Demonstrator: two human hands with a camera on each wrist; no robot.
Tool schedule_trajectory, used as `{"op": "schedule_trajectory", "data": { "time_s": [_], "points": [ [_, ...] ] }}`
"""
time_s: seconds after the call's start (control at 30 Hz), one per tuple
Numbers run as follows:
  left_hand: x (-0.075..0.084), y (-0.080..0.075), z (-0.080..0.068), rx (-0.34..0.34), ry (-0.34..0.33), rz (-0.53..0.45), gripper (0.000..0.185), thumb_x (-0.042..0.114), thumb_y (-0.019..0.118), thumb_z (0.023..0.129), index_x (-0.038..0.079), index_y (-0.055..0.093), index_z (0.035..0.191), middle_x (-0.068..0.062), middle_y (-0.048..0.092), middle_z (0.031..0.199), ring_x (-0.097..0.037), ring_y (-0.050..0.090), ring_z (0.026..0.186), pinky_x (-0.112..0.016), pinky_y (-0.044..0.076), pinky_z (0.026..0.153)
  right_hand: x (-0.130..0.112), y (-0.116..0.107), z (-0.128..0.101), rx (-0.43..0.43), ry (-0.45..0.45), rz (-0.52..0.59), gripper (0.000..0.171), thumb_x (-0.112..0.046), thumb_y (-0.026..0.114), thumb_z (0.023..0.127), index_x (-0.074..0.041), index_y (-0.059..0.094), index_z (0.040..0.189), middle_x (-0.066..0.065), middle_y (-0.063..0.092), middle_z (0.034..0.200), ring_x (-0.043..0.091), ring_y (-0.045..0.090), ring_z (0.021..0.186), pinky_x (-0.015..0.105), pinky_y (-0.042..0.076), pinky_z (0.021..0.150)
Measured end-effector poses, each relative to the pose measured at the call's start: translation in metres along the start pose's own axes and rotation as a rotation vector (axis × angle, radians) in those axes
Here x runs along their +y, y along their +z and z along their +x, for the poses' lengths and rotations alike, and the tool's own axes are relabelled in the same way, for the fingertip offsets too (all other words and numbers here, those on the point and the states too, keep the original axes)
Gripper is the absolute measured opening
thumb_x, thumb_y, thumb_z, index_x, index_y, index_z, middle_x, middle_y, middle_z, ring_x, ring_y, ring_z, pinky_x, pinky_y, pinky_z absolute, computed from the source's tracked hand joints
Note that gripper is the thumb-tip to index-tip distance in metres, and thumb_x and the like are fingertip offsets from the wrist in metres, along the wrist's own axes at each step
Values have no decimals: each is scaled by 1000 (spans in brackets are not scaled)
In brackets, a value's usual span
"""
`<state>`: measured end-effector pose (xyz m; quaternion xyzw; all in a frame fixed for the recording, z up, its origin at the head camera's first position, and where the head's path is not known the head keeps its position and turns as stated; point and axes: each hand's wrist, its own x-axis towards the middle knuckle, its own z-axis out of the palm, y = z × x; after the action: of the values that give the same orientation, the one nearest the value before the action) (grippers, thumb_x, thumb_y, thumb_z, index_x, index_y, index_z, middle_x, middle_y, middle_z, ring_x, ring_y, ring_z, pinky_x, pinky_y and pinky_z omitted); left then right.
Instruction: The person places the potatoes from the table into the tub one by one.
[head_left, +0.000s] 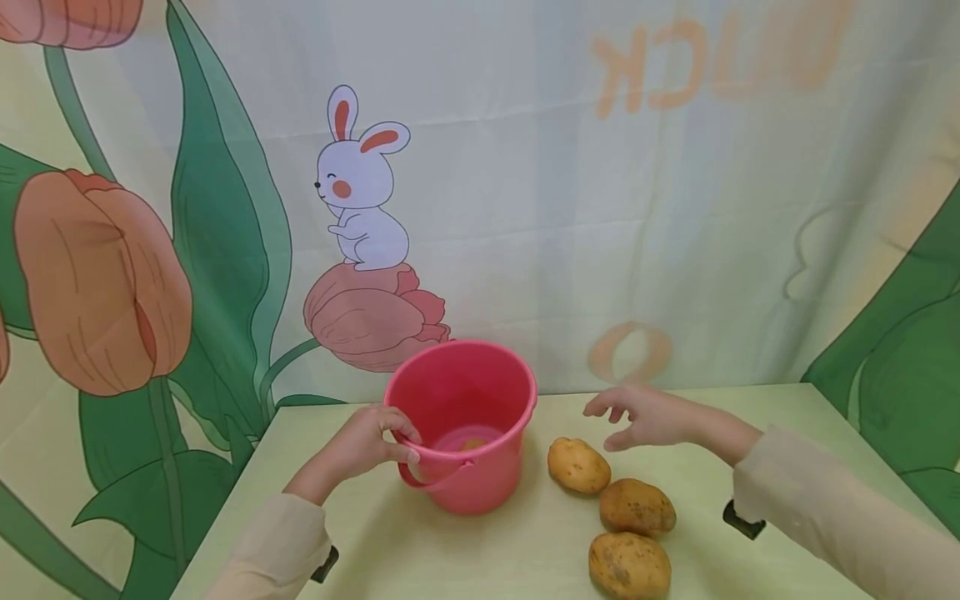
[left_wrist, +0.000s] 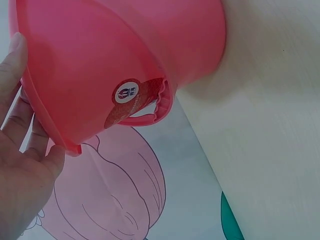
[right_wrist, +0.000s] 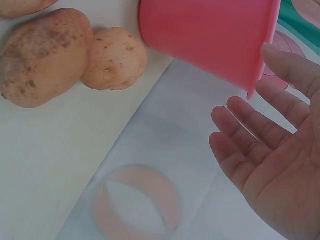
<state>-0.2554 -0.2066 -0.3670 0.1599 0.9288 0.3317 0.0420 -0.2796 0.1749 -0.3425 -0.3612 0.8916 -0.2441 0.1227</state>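
A pink plastic bucket (head_left: pixel 482 477) stands on the table, its handle (left_wrist: pixel 165 102) hanging down on the outside. My left hand (head_left: pixel 369 443) grips the rim on the near left side, thumb on one side of the wall and fingers on the other. Something small and yellowish shows at the bottom inside. Right of the bucket lie three potatoes: a pale one (head_left: pixel 579 465), a browner one (head_left: pixel 637 507) and a spotted one (head_left: pixel 630 567) nearest me. Over the far side of the pale potato, my right hand (head_left: pixel 654 417) hovers with loosely spread fingers and an empty palm.
The pale table (head_left: pixel 420 567) ends at a back edge just behind the bucket. A hanging cloth (head_left: pixel 510 208) with printed tulips, a rabbit and letters rises behind it. Dark wrist straps show under both sleeves.
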Motion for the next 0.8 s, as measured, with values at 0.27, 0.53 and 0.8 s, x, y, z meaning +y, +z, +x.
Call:
{"op": "schedule_trajectory", "data": {
  "time_s": [0.27,0.53,0.8],
  "points": [
    [0,0,0,-1,1,0,13,20,76,66,17,68,76,3,61,82,-18,50,87,-26,52,63,8,5,-6,-9,35,30,40,-17,67,76,-5,56,112,11,58,111,21,54,91,36,45,75],
    [1,-2,0,-13,-8,6,13,20,76,67,17,68,77,3,62,81,-17,51,85,-26,52,63,16,11,-10,-10,41,54,42,-18,68,75,-4,55,112,12,58,110,21,54,90,34,45,74],
    [2,-2,0,-19,-10,4,14,21,76,67,17,68,77,3,62,82,-17,52,85,-27,52,64,33,24,-15,-8,70,91,44,-20,68,75,-3,55,114,11,58,108,23,54,91,36,46,74]
  ]
}}
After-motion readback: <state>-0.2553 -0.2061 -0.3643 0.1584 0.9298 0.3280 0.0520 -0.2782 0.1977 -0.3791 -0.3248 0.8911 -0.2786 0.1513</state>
